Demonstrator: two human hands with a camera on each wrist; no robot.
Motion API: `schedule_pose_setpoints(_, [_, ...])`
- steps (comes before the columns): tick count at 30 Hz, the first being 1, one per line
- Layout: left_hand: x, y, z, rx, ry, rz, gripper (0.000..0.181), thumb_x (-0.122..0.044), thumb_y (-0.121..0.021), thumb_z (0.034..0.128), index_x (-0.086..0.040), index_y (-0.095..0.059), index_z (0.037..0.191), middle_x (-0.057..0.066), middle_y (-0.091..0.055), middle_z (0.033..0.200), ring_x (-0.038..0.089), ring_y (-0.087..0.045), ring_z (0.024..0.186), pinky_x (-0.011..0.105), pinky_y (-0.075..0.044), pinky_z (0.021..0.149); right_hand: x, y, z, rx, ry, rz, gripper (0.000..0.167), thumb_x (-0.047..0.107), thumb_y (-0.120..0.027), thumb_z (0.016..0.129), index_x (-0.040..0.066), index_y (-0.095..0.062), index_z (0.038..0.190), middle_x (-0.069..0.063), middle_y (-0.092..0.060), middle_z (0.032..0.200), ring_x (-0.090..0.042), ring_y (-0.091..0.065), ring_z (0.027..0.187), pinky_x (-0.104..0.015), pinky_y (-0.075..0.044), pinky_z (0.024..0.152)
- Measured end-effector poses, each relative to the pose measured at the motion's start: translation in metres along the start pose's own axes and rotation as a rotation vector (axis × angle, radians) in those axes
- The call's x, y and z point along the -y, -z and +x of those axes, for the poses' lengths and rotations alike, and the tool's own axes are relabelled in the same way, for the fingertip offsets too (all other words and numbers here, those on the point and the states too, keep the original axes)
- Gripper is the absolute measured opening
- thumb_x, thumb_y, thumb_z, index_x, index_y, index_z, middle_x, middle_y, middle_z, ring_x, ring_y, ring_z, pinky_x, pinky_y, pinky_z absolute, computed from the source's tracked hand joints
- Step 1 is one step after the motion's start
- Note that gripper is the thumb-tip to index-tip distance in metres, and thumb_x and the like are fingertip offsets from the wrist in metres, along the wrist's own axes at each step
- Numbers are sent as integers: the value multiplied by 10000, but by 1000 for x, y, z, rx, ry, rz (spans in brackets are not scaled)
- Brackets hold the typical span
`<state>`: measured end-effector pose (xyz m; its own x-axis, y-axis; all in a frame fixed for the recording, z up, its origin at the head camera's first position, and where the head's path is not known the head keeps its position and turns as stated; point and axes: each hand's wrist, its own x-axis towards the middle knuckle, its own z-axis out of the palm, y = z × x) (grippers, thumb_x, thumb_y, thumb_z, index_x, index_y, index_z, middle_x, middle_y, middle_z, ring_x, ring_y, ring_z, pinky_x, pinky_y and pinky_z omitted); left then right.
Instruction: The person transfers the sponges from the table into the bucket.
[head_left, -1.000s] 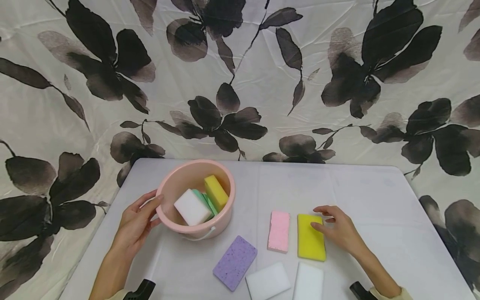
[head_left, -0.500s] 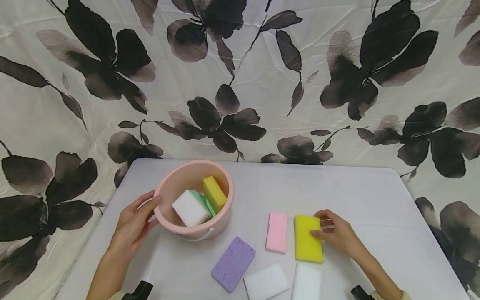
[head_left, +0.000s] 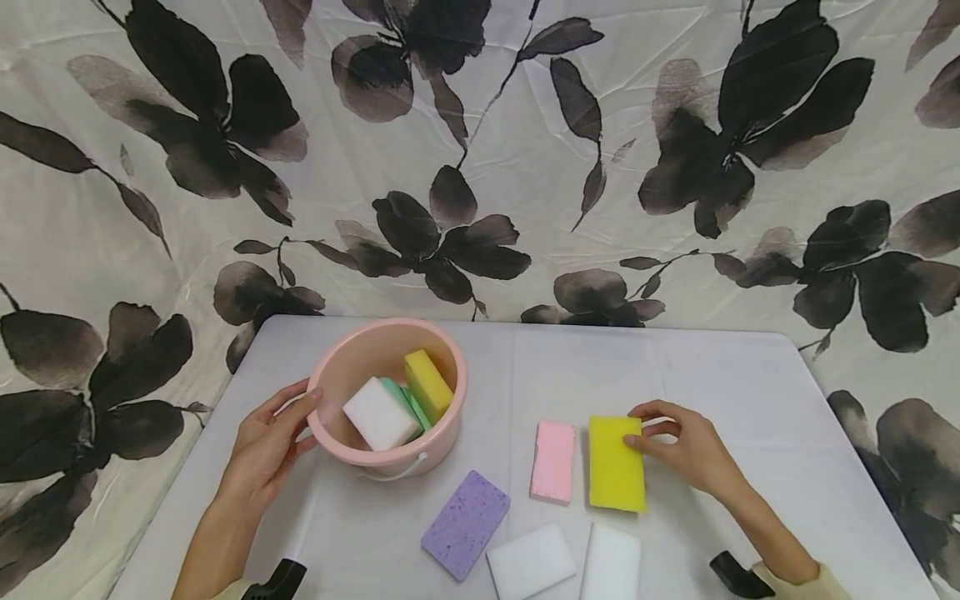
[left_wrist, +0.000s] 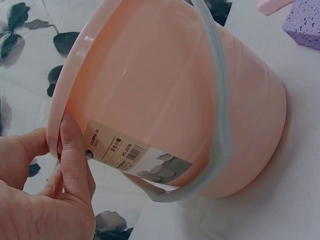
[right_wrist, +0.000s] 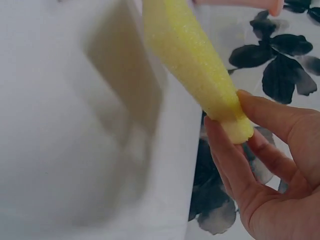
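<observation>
My left hand pinches the near-left rim of a pink bucket, thumb and fingers on either side of the lip. Inside the bucket lie a white sponge, something green and a yellow sponge. On the right, my right hand pinches a flat yellow sponge by its upper right edge. The right wrist view shows that sponge lifted off the table, its shadow falling on the white cloth below.
A pink sponge lies just left of the held sponge. Nearer me are a purple sponge and two white sponges, one tilted and one upright. A floral cloth hangs behind the white table.
My right hand has closed its fingers on the flat yellow sponge and raised it slightly from the table. The left hand keeps its hold on the bucket rim.
</observation>
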<state>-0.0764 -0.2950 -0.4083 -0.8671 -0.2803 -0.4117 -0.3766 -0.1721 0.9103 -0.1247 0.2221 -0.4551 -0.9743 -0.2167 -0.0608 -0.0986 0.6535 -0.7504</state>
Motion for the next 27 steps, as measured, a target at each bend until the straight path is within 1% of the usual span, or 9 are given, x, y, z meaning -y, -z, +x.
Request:
schedule_pose_setpoints(4, [0,0,0,-3,5,-8,525,-362,-764,940,-212,-540,1389,-179,-676,1090,1,-663,968,199,-596,782,7,6,4,-7,13,14,410,288,-857,860,96,-711,1191,-80,-700,1173,-185,-708,942,-248,-549,763])
schedule_pose_setpoints(9, [-1,1,0,-1,-2,-11,492,-355,-768,938,-221,-555,1361,-157,-668,1090,1,-668,957,195,-594,780,16,12,10,-13,32,39,419,266,-862,856,77,-710,1198,-97,-702,1162,-208,-714,946,-227,-563,763])
schedule_pose_setpoints(12, [-2,0,-1,0,-3,-10,493,-354,-769,938,-218,-556,1361,-153,-662,1101,1,-670,962,199,-594,785,21,14,12,-16,47,63,419,251,-864,854,73,-711,1201,-96,-707,1159,-195,-714,939,-222,-566,764])
schedule_pose_setpoints(17, [-2,0,-1,-5,-1,-1,554,-366,-776,929,-194,-533,1396,-157,-658,1107,4,-665,969,204,-595,792,30,17,15,-2,62,136,416,245,-867,851,73,-717,1199,-94,-710,1166,-142,-709,932,-222,-573,778])
schedule_pose_setpoints(21, [-3,-1,-1,-2,-4,-1,615,-382,-790,911,-176,-516,1422,-155,-657,1116,7,-668,976,216,-597,800,39,20,18,18,61,183,420,240,-869,849,71,-718,1203,-102,-705,1188,-145,-708,955,-228,-582,791])
schedule_pose_setpoints(27, [-4,-1,-2,5,-18,9,644,-391,-796,904,-158,-509,1430,-169,-669,1102,9,-671,979,221,-598,804,54,25,25,40,70,194,417,246,-860,860,71,-715,1209,-103,-700,1200,-168,-708,979,-243,-586,792])
